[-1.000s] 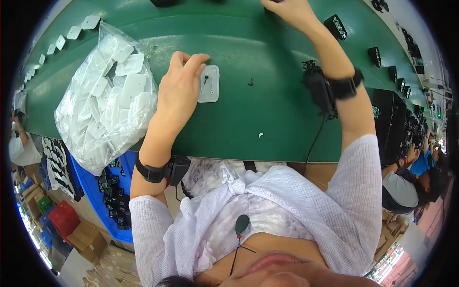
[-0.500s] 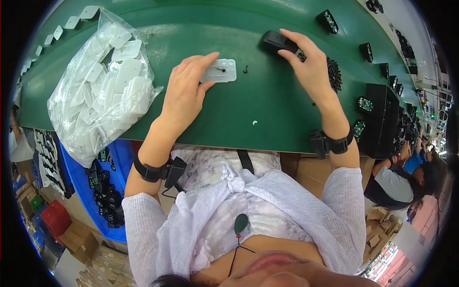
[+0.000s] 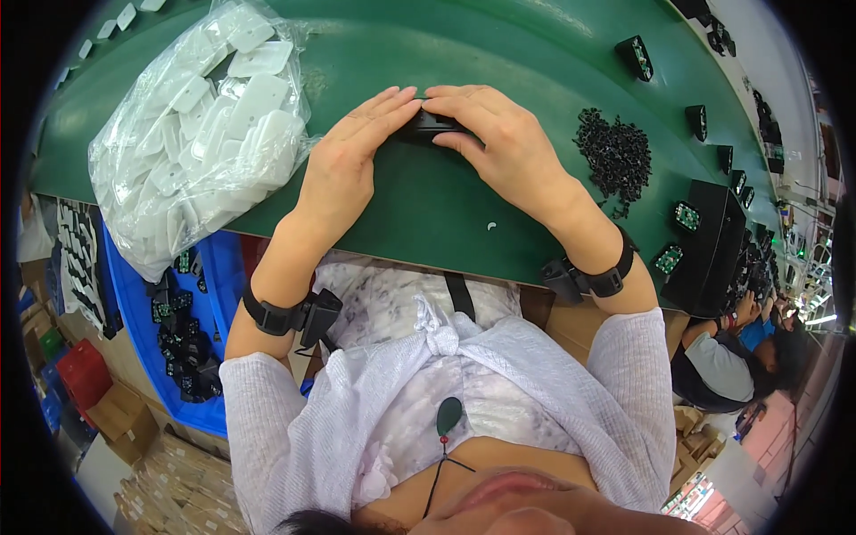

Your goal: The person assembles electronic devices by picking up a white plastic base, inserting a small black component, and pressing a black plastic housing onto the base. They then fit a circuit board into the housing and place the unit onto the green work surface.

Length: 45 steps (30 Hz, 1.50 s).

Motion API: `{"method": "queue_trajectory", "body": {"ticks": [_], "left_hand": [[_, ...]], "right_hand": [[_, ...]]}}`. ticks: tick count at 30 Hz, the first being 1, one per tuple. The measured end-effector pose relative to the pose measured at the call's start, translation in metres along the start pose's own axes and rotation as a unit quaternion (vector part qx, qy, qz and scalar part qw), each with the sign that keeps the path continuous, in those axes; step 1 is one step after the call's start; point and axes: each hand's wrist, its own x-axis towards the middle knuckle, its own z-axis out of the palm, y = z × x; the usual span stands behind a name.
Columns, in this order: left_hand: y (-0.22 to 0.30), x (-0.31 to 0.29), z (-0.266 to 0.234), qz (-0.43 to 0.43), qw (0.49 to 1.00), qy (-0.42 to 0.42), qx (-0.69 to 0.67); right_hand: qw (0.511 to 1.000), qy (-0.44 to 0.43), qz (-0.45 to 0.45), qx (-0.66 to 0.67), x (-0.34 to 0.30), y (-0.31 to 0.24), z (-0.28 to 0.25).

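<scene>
A glossy black plastic case [image 3: 424, 131] sits low over the green table, between my two hands. My right hand [image 3: 517, 152] grips its right side, thumb nearer me and fingers along the far edge. From the other side my left hand [image 3: 346, 162] closes against it, fingers held together and fingertips nearly meeting those of the right. The hands cover most of the case, and the translucent white plate seen earlier is hidden. To the right lies a heap of small black parts [image 3: 613, 159].
A clear bag of white plates [image 3: 209, 134] fills the table's left side. Open black cases with green circuit boards [image 3: 635, 59] line the right, near a black box [image 3: 709, 245]. A blue bin [image 3: 147, 343] stands below left. Another person [image 3: 718, 361] sits far right.
My right hand has brought the black case left and nearer, over where the white plate lay. My left hand has come against the case. The plate and the small screw are now covered.
</scene>
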Motion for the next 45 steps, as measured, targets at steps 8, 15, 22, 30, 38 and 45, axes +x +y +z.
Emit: {"method": "queue_trajectory", "body": {"ticks": [8,15,22,30,38,45], "left_hand": [[0.002,0.001,-0.003,0.055,0.992,-0.035,0.106],[0.010,0.002,0.004,0.081,0.973,-0.029,0.215],[0.012,0.019,0.011,-0.041,0.994,0.070,0.076],[0.030,0.007,0.018,-0.266,0.881,0.056,-0.387],[0.029,0.013,-0.009,-0.161,0.957,0.095,-0.223],[-0.041,0.013,-0.102,-0.123,0.924,0.139,0.334]], "right_hand": [[0.994,0.068,-0.042,-0.072,-0.007,0.001,0.015],[0.998,0.055,-0.015,-0.039,-0.004,0.001,0.005],[0.928,-0.017,0.192,0.318,0.023,0.019,-0.019],[0.858,0.102,0.220,0.452,0.000,-0.013,-0.005],[0.937,0.119,0.152,0.292,0.024,0.017,-0.041],[0.981,0.046,0.183,0.054,0.041,0.130,-0.096]]}}
